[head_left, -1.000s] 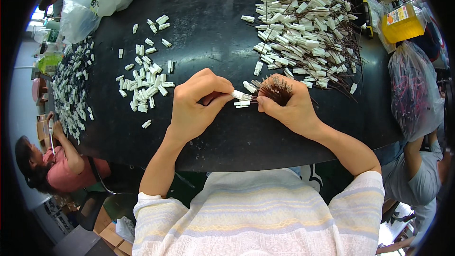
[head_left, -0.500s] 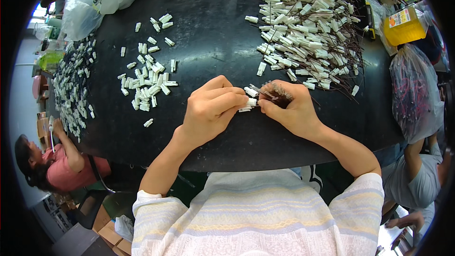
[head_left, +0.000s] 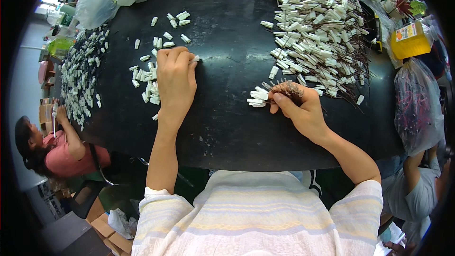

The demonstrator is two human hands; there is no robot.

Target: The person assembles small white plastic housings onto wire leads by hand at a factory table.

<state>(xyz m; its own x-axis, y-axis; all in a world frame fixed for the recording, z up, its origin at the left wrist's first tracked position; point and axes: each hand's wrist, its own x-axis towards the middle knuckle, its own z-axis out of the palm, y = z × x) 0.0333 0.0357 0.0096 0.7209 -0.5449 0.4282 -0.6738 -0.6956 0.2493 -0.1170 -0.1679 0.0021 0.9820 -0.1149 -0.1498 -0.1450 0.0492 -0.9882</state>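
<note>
My left hand (head_left: 176,83) is over the scattered loose white plastic connector housings (head_left: 154,97), its fingers pinched together. A small white connector housing (head_left: 195,59) shows at its fingertips. Closed around a bunch of short brown wires (head_left: 295,92), my right hand (head_left: 305,114) is to the right, low over the table. Tiny metal terminals (head_left: 279,84) fan out along the bunch's upper side. Several white connector housings (head_left: 258,97) sit together at the left end of the bunch, fitted on wires. My fingers hide part of the wires and of the housings under the left hand.
A large heap of white housings with brown wires (head_left: 322,33) lies at the back right. Another pile (head_left: 83,73) is at the far left, by a co-worker in a pink top (head_left: 66,156). Plastic bags (head_left: 97,2), a yellow liquid container (head_left: 411,39) and a cutter knife (head_left: 377,35) line the edges.
My left hand has left the wire bunch and moved left and away to the loose housings. My right hand still holds the bunch, slightly farther right. The view has shifted a little.
</note>
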